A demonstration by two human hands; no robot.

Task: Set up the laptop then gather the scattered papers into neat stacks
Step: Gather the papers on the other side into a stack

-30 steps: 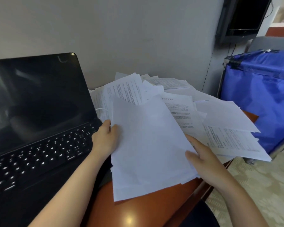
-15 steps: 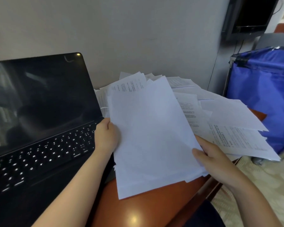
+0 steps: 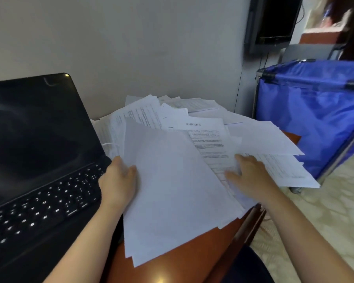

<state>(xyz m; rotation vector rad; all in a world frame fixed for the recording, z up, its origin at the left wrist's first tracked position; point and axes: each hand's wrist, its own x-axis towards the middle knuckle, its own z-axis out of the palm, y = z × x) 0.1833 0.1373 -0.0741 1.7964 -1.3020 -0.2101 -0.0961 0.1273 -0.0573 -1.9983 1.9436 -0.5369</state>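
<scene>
Left hand (image 3: pixel 119 180) pinches the left edge of the sheet stack (image 3: pixel 176 190), lying on the wooden table (image 3: pixel 192 258) beside the open laptop (image 3: pixel 39 150). Right hand (image 3: pixel 251 176) rests flat, fingers spread, on the scattered printed papers (image 3: pixel 204 129). Sheets are likely light, limp and slippery; take hold at opposite edges.

Left grip (image 3: pixel 119 180) pinches the paper stack (image 3: pixel 172 193), right grip (image 3: pixel 251 176) lies flat with fingers (image 3: pixel 242 160) spread.

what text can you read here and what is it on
"J", "K", "L", "M", "N": keys of the open black laptop; other keys blurred.
White printed sheet: heading and body lines too blurred to read.
Blank white sheets in front: no text.
</scene>
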